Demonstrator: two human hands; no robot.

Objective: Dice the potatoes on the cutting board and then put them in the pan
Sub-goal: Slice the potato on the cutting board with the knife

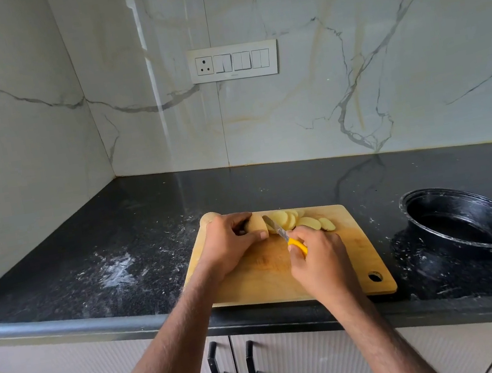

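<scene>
On the wooden cutting board (265,275) the left hand (228,247) has its grip curled over the uncut part of a potato (256,225), thumb pressed at its cut end. The right hand (319,260) has its grip closed round the yellow handle of a small knife (281,232), whose blade slants up and back, just beside the potato's cut face. Beyond the blade a fan of potato slices (300,221) lies overlapping along the board's far edge. A second potato (208,217) peeks out behind the left hand at the board's far left corner, mostly hidden by the knuckles. The black pan (466,220) stands on the dark table (136,236) to the right, apart from the board, its rim smeared white. White powdery marks streak the table to the left of the board and around the pan. A switch panel (233,61) sits on the marble wall behind, and two black cabinet handles (232,362) show below the table edge
</scene>
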